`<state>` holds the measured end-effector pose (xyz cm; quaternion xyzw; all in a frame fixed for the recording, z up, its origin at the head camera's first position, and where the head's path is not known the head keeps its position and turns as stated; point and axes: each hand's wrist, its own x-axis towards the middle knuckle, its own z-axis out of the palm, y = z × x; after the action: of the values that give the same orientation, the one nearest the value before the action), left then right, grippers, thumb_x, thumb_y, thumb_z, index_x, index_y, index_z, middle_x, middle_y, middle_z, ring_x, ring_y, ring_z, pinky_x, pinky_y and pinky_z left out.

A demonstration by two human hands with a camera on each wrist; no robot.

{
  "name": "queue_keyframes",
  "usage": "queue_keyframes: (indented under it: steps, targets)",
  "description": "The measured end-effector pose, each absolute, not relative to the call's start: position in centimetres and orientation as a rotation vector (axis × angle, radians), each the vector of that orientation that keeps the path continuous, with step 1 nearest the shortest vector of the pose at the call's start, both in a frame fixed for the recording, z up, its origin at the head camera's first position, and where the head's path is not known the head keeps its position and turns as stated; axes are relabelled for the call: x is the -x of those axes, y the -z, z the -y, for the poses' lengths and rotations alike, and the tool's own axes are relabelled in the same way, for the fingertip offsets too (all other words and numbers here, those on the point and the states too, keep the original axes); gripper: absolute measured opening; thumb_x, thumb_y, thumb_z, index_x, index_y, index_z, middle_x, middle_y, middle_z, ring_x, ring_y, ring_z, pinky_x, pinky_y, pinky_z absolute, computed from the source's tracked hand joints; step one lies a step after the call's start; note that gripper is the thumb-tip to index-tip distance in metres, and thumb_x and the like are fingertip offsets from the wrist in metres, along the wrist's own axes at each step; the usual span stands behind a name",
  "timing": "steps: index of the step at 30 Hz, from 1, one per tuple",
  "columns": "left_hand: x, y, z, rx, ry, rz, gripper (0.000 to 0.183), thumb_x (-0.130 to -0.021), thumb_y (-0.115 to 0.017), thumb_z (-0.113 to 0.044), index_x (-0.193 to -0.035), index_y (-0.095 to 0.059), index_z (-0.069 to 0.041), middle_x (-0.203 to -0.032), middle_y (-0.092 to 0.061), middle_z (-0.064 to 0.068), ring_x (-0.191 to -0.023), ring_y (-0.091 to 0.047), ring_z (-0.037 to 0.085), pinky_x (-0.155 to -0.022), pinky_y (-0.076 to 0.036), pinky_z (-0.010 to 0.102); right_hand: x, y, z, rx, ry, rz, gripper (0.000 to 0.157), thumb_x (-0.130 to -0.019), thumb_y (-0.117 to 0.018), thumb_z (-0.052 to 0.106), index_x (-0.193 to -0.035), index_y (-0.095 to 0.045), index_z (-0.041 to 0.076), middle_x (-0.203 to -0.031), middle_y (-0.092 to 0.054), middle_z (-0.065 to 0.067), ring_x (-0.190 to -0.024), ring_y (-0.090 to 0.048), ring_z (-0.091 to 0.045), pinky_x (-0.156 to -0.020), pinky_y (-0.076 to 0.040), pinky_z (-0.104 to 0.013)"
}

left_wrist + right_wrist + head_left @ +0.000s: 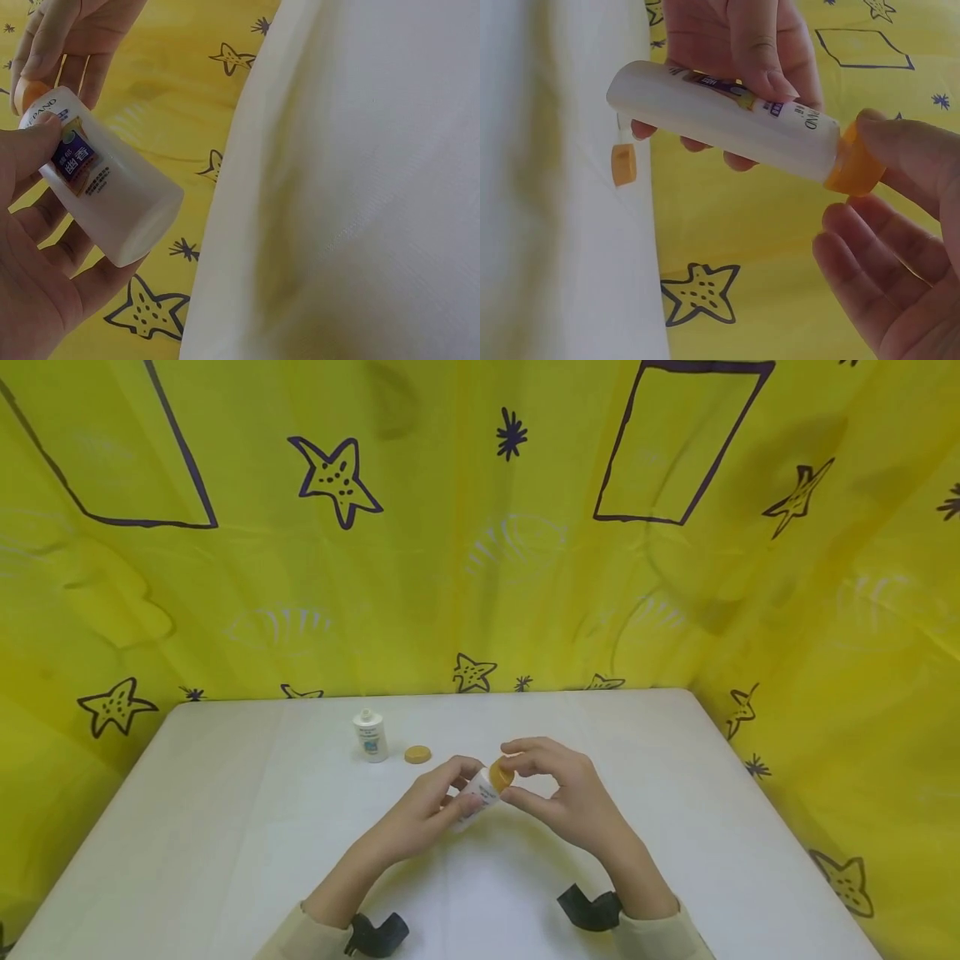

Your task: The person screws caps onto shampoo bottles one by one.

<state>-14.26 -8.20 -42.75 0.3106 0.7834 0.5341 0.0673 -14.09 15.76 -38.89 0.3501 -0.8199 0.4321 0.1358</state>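
A white bottle with a printed label is held tilted above the table by my left hand, thumb across its label and fingers behind it. An orange cap sits at the bottle's neck end. My right hand pinches this cap between thumb and fingers, its other fingers spread apart in the right wrist view. Whether the cap is screwed tight I cannot tell. In the left wrist view the bottle's flat base points away from the right hand.
A second white bottle, uncapped, stands upright at the back of the white table. Beside it on the right lies another orange cap. Yellow cloth with drawn stars hangs behind the table and at its sides.
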Motion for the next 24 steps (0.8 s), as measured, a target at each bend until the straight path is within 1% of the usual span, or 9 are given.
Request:
queue_keyframes:
  steps: [4,6,9,15,20,24]
  targets:
    - [14.11,42.62,8.08,-0.966,-1.597,-2.376,0.027,-0.102,-0.058,-0.024,-0.128,-0.052,-0.020,-0.111,-0.064,-0.006,-0.102,-0.061,0.014,-0.087,-0.055,0.031,14.03,38.78,-15.79,-0.982,-1.218,2.383,0.025,-0.080,-0.085,0.023,-0.099,-0.071,0.021,-0.121,-0.069,0.002,-0.113,-0.065,-0.018,-0.090,-0.056,-0.034]
    - [14.03,42.55,8.04,-0.962,-1.590,-2.381,0.027,-0.102,-0.058,-0.024,-0.128,-0.053,-0.020,-0.112,-0.064,-0.007,-0.103,-0.061,0.013,-0.088,-0.055,0.031,13.98,38.79,-15.78,-0.981,-1.227,2.385,0.023,-0.080,-0.085,0.024,-0.097,-0.070,0.021,-0.119,-0.070,0.002,-0.111,-0.066,-0.017,-0.090,-0.056,-0.033]
    - [13.95,42.48,8.01,-0.943,-1.575,-2.390,0.029,-0.102,-0.059,-0.026,-0.129,-0.053,-0.020,-0.113,-0.064,-0.008,-0.104,-0.061,0.012,-0.089,-0.055,0.031,13.88,38.76,-15.72,-0.985,-1.267,2.384,0.021,-0.081,-0.084,0.023,-0.095,-0.068,0.021,-0.116,-0.071,0.003,-0.108,-0.067,-0.016,-0.087,-0.057,-0.032]
    - [14.03,42.55,8.07,-0.946,-1.580,-2.401,0.029,-0.102,-0.058,-0.028,-0.129,-0.053,-0.020,-0.116,-0.064,-0.007,-0.105,-0.061,0.013,-0.089,-0.055,0.031,13.86,38.73,-15.62,-1.016,-1.340,2.351,0.023,-0.081,-0.083,0.014,-0.099,-0.069,0.017,-0.113,-0.071,0.000,-0.104,-0.067,-0.015,-0.077,-0.060,-0.030]
    - [14.12,42.60,8.19,-0.929,-1.582,-2.403,0.030,-0.102,-0.058,-0.028,-0.129,-0.053,-0.020,-0.118,-0.063,-0.007,-0.105,-0.061,0.014,-0.088,-0.055,0.030,13.84,38.77,-15.65,-1.026,-1.316,2.345,0.026,-0.081,-0.083,0.010,-0.103,-0.070,0.015,-0.115,-0.070,-0.004,-0.101,-0.067,-0.014,-0.072,-0.059,-0.026]
    - [14.11,42.62,8.25,-0.915,-1.574,-2.413,0.029,-0.102,-0.058,-0.028,-0.129,-0.053,-0.021,-0.120,-0.063,-0.007,-0.105,-0.061,0.013,-0.087,-0.055,0.030,13.85,38.79,-15.71,-1.046,-1.280,2.356,0.025,-0.084,-0.080,0.010,-0.106,-0.070,0.015,-0.119,-0.068,-0.003,-0.101,-0.066,-0.015,-0.071,-0.058,-0.025]
